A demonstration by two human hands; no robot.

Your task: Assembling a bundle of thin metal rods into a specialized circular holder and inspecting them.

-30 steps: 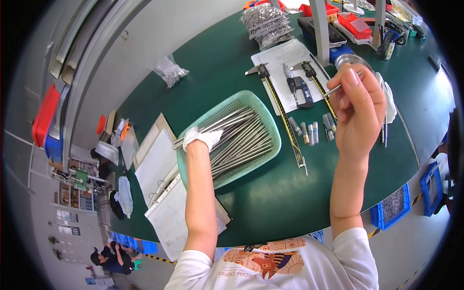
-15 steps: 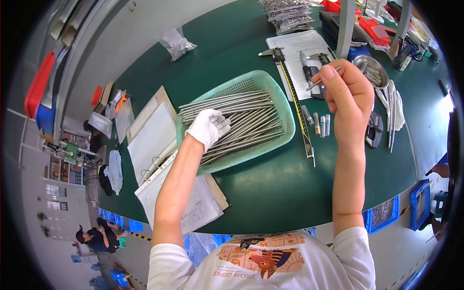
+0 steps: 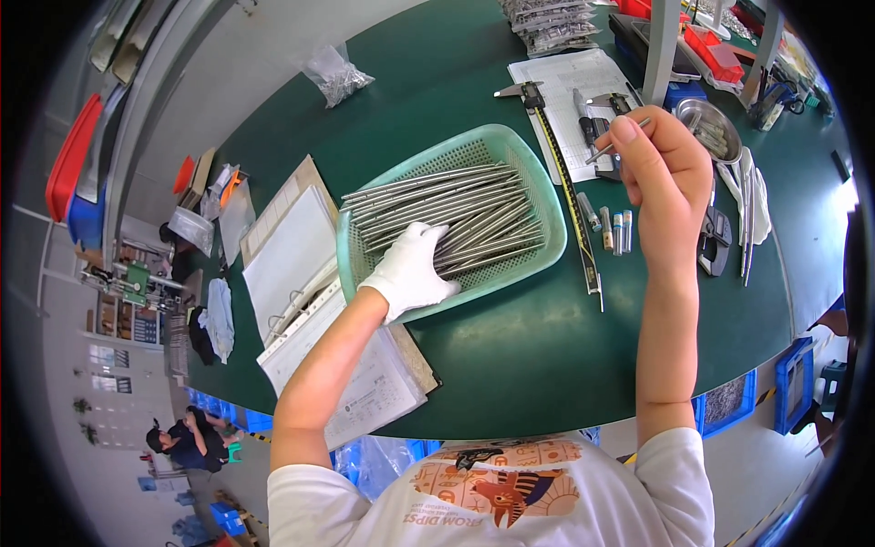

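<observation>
My left hand [image 3: 412,272], in a white glove, reaches over the near left side of a green plastic basket [image 3: 552,219]. Its thumb and fingers are spread apart over the near ends of several long metal rods [image 3: 474,196] lying in the basket. The fingertips touch or hover just above the rods; I cannot tell which. My bare right hand [image 3: 670,178] is raised to the right of the basket. Between thumb and fingers it pinches a thin metal pin [image 3: 605,152], whose tip sticks out to the left. Behind this hand lies a caliper [image 3: 602,108].
A long caliper [image 3: 563,173] lies right of the basket, beside small tubes [image 3: 617,232], a micrometer [image 3: 714,242] and a steel bowl [image 3: 734,137]. An open binder [image 3: 351,387] sits at its left. Farther back lie a bag of metal parts [image 3: 337,77] and papers [image 3: 583,77].
My left hand has turned over and spread its fingers downward onto the rods, moving slightly right and nearer. My right hand has stayed nearly in place with the pin.
</observation>
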